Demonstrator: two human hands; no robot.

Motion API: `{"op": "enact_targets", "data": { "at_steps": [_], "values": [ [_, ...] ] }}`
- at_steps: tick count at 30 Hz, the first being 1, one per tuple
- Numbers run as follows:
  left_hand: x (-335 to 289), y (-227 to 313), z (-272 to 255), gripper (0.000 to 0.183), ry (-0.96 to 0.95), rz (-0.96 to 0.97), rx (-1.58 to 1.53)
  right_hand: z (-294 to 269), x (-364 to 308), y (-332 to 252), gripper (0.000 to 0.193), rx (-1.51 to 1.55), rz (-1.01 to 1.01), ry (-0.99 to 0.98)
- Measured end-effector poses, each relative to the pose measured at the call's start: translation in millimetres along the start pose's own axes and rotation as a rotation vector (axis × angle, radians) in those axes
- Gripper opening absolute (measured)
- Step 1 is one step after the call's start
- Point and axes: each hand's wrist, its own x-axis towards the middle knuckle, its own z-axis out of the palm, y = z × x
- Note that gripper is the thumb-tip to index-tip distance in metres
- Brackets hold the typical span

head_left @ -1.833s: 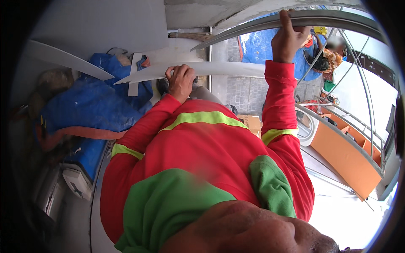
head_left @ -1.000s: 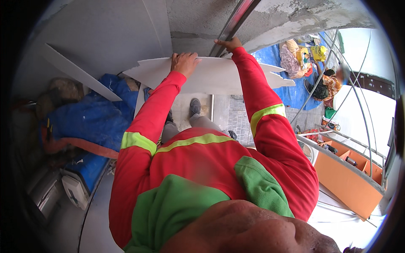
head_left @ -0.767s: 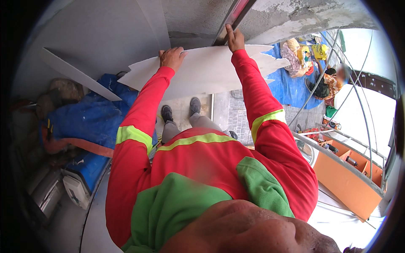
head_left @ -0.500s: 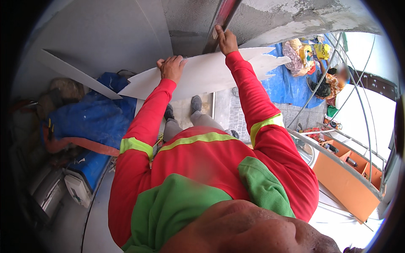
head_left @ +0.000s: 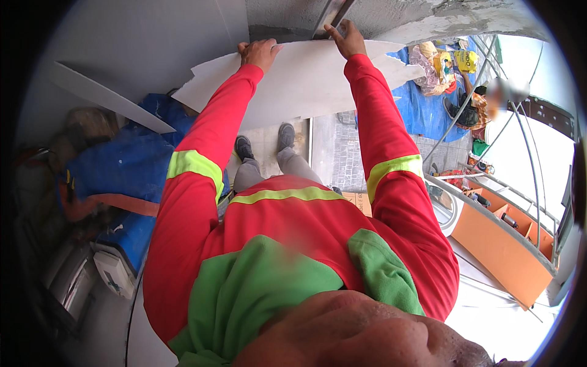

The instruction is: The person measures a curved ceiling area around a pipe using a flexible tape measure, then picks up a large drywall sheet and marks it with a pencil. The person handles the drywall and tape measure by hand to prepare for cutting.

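Note:
A white plasterboard sheet (head_left: 293,79) with ragged, torn ends stands across in front of me, against the wall side. My left hand (head_left: 260,54) is closed over its top edge, left of the middle. Further right, my right hand (head_left: 348,40) grips the same edge, its thumb reaching toward a metal channel (head_left: 332,17) that runs up the rough grey wall. The fingertips behind the board are partly hidden. Below the sheet my shoes show on the floor.
Left lie a narrow white board strip (head_left: 110,95) and a blue tarp (head_left: 116,171). A large grey panel (head_left: 147,55) stands behind. At right are another blue tarp (head_left: 422,119), a seated person (head_left: 471,110), metal rods, and an orange shelf unit (head_left: 498,251) holding tools.
Both hands have moved away from me, toward the wall, and the sheet has tilted so more of its face shows. My right hand has shifted down the channel onto the sheet's edge.

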Motion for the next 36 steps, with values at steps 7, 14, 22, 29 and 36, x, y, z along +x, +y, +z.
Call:
{"op": "enact_targets", "data": {
  "at_steps": [7, 14, 22, 29, 36],
  "values": [
    [-1, 22, -6, 0.04, -0.114, 0.065, -0.017, -27, -99, 45, 0.057, 0.016, -0.143, -0.034],
    [49, 48, 10, 0.029, -0.058, 0.148, -0.074, -38, -142, 93, 0.062, -0.141, -0.174, 0.059],
    [55, 22, 16, 0.052, -0.197, -0.001, -0.251, -61, 4, 100, 0.057, -0.466, -0.573, -0.111],
    [108, 49, 52, 0.084, -0.026, -0.056, -0.645, -11, 21, 84, 0.043, -0.383, -0.588, -0.368],
    [90, 23, 83, 0.056, 0.225, 0.071, -0.139, -35, -48, 47, 0.062, -0.492, -0.506, -0.235]
  ]
}}
